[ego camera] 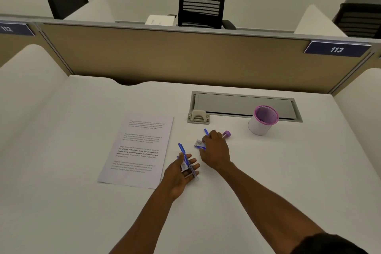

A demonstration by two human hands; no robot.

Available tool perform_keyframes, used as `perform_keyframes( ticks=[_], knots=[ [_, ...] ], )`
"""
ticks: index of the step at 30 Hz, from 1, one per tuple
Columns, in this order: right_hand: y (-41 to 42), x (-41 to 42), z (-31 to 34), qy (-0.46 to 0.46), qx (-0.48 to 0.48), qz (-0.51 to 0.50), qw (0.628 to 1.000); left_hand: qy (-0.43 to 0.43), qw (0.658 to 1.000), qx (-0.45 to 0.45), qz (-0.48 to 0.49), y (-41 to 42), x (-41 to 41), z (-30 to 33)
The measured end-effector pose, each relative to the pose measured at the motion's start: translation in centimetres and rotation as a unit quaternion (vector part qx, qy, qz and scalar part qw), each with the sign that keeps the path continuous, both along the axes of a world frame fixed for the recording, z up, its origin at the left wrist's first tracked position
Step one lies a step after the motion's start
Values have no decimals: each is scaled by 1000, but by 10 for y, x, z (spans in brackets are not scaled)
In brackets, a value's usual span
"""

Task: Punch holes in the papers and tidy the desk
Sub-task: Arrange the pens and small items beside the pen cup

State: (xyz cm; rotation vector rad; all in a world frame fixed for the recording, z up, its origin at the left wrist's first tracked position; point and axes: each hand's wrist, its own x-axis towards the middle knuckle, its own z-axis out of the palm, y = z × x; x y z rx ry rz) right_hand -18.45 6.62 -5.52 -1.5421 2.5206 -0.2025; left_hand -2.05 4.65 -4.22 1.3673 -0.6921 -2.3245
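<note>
A white printed sheet of paper [137, 149] lies flat on the white counter [72, 202]. Just beside it, the left hand [181, 173], palm up and loosely curled, holds a blue pen [186, 160]. The right hand [215, 150] pinches a small white-and-blue packet [200, 145]. Behind stand a grey hole punch [198, 117] and a white cup with pink rim [262, 120].

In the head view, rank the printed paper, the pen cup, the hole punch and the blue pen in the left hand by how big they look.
1. Printed paper, clearly the largest.
2. Pen cup.
3. Hole punch and the blue pen in the left hand: unsure; the pen is longer but thinner and nearer the camera.
</note>
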Motion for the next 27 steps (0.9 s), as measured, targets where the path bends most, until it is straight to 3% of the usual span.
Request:
perform_keyframes(
  ticks=[3,6,8,13,19,23,27],
  knots=[
    [11,12,5,-164,-99,-87,978,0,1000,-10,8,-2,1,-3],
    [35,25,9,-412,-189,-206,867,-4,999,-39,5,-1,-1,-6],
    [54,34,5,-493,-187,-231,818,-17,997,-69,-19,5,-8,-7],
    [95,36,1,-569,-246,-317,718,-86,977,-137,-139,34,-46,6],
    [145,-1,10,-564,-302,-348,686,-83,951,-189,-231,75,-97,13],
    [173,-35,18,-589,-329,-336,657,-105,904,-264,-319,98,-139,12],
    [189,-72,20,-596,-348,-344,636,-113,901,-255,-331,116,-183,11]
  ],
)
